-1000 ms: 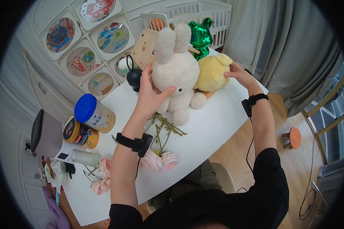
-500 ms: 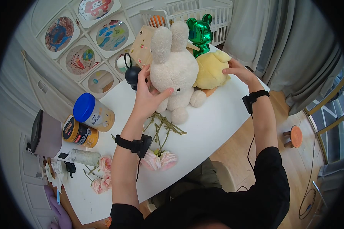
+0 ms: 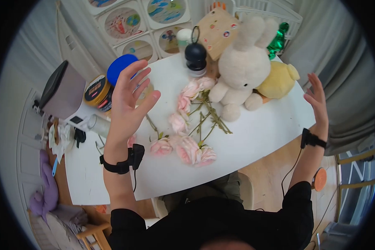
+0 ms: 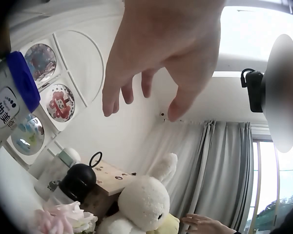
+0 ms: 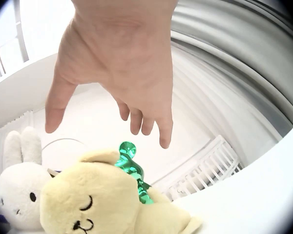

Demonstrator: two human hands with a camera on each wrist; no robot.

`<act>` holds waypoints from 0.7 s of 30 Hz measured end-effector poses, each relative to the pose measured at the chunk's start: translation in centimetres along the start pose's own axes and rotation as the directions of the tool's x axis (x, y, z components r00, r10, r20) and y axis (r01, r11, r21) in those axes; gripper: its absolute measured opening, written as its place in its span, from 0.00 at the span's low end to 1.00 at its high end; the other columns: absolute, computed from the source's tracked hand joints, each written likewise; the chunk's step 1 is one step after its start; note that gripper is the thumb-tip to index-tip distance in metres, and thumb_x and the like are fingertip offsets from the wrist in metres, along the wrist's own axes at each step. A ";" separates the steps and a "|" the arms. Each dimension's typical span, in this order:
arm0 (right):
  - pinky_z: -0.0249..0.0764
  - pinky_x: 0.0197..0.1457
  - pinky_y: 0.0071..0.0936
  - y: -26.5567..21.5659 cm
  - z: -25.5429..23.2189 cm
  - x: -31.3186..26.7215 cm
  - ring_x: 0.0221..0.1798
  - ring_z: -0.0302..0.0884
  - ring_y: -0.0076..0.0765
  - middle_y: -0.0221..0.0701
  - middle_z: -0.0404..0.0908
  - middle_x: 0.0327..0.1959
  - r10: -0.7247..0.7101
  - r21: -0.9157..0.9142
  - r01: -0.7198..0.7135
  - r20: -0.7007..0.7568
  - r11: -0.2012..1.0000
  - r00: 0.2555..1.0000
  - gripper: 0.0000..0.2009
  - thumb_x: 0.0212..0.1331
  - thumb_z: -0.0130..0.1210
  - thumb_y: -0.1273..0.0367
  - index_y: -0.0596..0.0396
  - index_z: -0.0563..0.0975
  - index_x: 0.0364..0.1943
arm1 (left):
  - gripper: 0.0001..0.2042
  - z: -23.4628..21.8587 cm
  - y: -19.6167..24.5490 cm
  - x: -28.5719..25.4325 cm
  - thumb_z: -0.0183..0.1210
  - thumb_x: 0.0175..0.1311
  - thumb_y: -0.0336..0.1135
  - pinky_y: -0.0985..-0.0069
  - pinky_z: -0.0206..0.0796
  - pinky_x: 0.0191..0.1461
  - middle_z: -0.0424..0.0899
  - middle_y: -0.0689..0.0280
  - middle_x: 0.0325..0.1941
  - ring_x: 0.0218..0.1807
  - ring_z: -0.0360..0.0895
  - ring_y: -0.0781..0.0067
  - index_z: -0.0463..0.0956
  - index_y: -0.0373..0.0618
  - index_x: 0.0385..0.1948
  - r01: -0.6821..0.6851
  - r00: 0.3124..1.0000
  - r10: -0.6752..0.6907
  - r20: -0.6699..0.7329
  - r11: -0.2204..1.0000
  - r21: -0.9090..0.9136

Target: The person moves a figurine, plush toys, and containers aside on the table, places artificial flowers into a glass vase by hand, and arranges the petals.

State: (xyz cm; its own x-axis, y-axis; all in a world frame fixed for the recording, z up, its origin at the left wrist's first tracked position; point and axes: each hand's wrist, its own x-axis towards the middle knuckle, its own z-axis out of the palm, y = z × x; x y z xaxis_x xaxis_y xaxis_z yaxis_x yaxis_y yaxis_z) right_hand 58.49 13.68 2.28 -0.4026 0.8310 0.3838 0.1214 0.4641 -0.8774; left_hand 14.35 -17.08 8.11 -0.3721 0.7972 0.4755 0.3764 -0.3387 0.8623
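Observation:
My left hand (image 3: pixel 127 98) is raised over the left half of the table, fingers spread and holding nothing. My right hand (image 3: pixel 318 100) hovers by the table's right edge, also empty, just right of a yellow plush toy (image 3: pixel 279 81). In the right wrist view that plush toy (image 5: pixel 93 200) shows a stitched sleeping face below the hand. A white plush rabbit (image 3: pixel 243 68) sits upright beside it, touching it. Pink roses (image 3: pixel 189 150) with green stems (image 3: pixel 214 116) lie on the table in front of the rabbit.
A black bottle with a loop (image 3: pixel 195 56) stands near a wooden box with stickers (image 3: pixel 218 33). Behind the toys is a shiny green bear figure (image 3: pixel 278 41). A blue-lidded can (image 3: pixel 120 68), a yellow can (image 3: pixel 98 91) and a glass vase (image 3: pixel 98 124) stand at the left of the white table (image 3: pixel 258 133).
Both hands have let go of the plush toys and moved apart, left hand to the left, right hand to the right. The head view has turned left, showing more roses.

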 end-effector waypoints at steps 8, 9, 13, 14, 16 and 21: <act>0.64 0.67 0.36 -9.5 12.4 -5.2 0.59 0.73 0.37 0.40 0.74 0.58 -0.076 -0.039 0.126 0.613 0.991 0.786 0.34 0.45 0.66 0.74 0.65 0.68 0.62 | 0.19 -4.4 -1.9 -7.8 0.65 0.55 0.25 0.70 0.66 0.62 0.81 0.64 0.50 0.54 0.77 0.70 0.76 0.40 0.50 0.107 0.956 -0.183 0.231 0.945 0.310; 0.66 0.65 0.36 -10.3 15.3 -5.0 0.58 0.73 0.38 0.39 0.74 0.59 -0.124 -0.020 0.194 0.703 0.981 0.701 0.35 0.46 0.66 0.75 0.63 0.68 0.63 | 0.19 -4.4 -2.4 -8.0 0.65 0.55 0.26 0.70 0.66 0.62 0.81 0.63 0.50 0.54 0.77 0.69 0.76 0.41 0.50 0.098 0.948 -0.189 0.256 0.939 0.330; 0.69 0.61 0.36 -12.2 25.2 -3.0 0.59 0.73 0.47 0.43 0.71 0.62 -0.236 -0.023 0.380 0.748 0.925 0.620 0.32 0.51 0.63 0.72 0.60 0.67 0.63 | 0.22 -4.5 -4.8 -8.1 0.66 0.56 0.32 0.70 0.67 0.59 0.81 0.59 0.51 0.54 0.77 0.62 0.75 0.43 0.54 0.018 0.909 -0.161 0.384 0.936 0.351; 0.70 0.61 0.38 -11.9 27.2 -2.1 0.60 0.73 0.51 0.46 0.71 0.62 -0.261 -0.100 0.482 0.737 0.871 0.624 0.31 0.52 0.64 0.70 0.60 0.67 0.63 | 0.22 -4.6 -5.3 -7.9 0.67 0.57 0.33 0.70 0.68 0.59 0.80 0.59 0.52 0.54 0.77 0.61 0.74 0.43 0.54 0.004 0.894 -0.163 0.417 0.934 0.357; 0.71 0.60 0.42 -11.4 30.5 -0.3 0.60 0.73 0.56 0.50 0.71 0.61 -0.164 -0.335 0.573 0.744 0.748 0.648 0.32 0.51 0.65 0.65 0.60 0.67 0.61 | 0.23 -4.6 -5.8 -7.6 0.66 0.58 0.36 0.70 0.68 0.58 0.80 0.58 0.52 0.54 0.77 0.59 0.73 0.44 0.55 0.036 0.863 -0.207 0.461 0.935 0.353; 0.72 0.59 0.48 -9.2 34.7 4.0 0.55 0.75 0.63 0.57 0.72 0.57 0.269 -0.705 0.575 0.699 0.415 0.663 0.36 0.46 0.67 0.56 0.62 0.68 0.57 | 0.24 -6.7 -7.0 -7.2 0.64 0.60 0.39 0.68 0.69 0.57 0.79 0.56 0.53 0.54 0.77 0.57 0.72 0.44 0.57 -0.026 0.869 -0.148 0.471 0.939 0.342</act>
State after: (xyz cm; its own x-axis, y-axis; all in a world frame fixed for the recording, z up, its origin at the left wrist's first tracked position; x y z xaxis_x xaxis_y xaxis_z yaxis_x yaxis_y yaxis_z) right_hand 24.30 2.10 1.86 -0.8684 0.4611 -0.1825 0.4584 0.8868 0.0592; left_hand 8.72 -23.74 -0.21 0.0209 0.9787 0.2042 0.6538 -0.1678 0.7378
